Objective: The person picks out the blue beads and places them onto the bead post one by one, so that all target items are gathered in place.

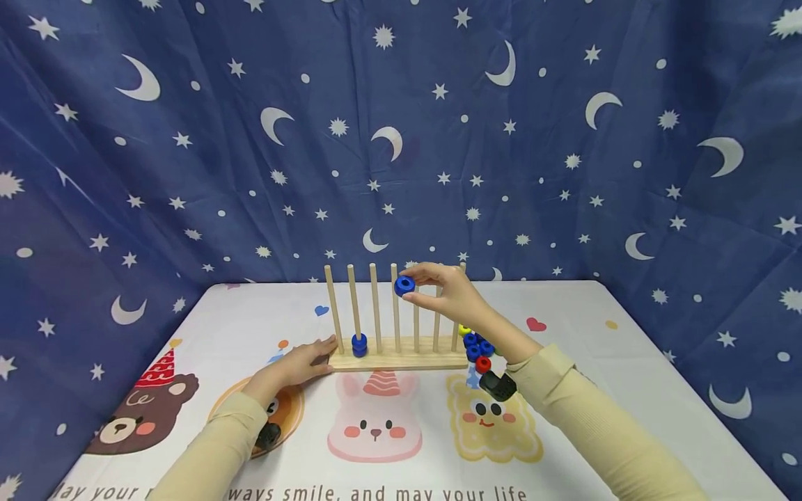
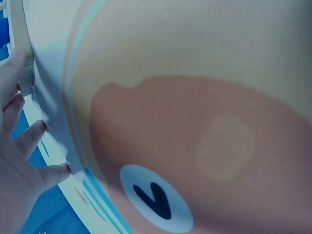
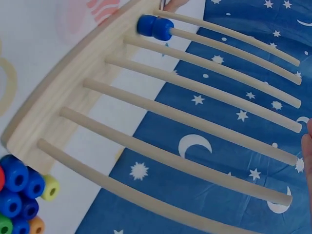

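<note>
A wooden rack (image 1: 401,360) with a row of upright pegs stands on the table. Two blue beads (image 1: 359,346) are threaded on its second peg from the left, low at the base. My right hand (image 1: 454,296) pinches another blue bead (image 1: 404,284) between thumb and fingertips, hole facing the camera. That bead is close to the top of the fourth peg; whether it touches cannot be told. At the rack's left end, my left hand (image 1: 303,362) touches the wooden base, its other fingers spread on the tablecloth. In the right wrist view, only a fingertip edge (image 3: 308,146) shows, without the held bead.
Loose beads lie beside the rack's right end: several blue beads (image 3: 14,176), a yellow bead (image 3: 50,187), a green bead (image 3: 4,225), an orange bead (image 3: 36,225) and a red bead (image 1: 483,364). A starry blue curtain (image 1: 388,90) hangs behind the printed white tablecloth (image 1: 301,431).
</note>
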The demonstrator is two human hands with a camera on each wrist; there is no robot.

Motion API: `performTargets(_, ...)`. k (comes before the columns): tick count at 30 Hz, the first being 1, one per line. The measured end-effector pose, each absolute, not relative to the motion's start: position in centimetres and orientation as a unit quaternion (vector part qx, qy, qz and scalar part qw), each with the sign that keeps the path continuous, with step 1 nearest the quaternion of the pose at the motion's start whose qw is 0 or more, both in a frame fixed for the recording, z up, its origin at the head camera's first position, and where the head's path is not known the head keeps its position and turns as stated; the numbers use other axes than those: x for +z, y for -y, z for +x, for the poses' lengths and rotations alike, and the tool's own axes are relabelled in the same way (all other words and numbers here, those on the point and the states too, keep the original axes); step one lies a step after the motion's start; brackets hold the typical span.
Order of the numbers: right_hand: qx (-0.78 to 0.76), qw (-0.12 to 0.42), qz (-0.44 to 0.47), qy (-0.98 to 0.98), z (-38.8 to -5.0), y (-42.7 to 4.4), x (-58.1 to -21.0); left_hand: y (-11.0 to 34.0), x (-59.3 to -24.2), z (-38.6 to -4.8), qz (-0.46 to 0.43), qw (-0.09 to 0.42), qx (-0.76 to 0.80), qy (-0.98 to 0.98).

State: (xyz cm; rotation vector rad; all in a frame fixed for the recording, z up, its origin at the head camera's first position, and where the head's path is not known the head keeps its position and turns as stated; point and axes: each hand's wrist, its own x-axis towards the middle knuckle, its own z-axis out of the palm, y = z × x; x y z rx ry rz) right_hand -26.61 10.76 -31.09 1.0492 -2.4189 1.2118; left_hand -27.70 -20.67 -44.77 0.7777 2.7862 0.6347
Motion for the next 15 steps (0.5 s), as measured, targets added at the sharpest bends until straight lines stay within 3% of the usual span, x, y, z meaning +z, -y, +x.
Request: performTargets(15,0.404,0.114,0.397,0.816,-27.7,-8.9,-29.4,20.5,-44.6,-27.4,0.248,0.093,0.202,-0.943)
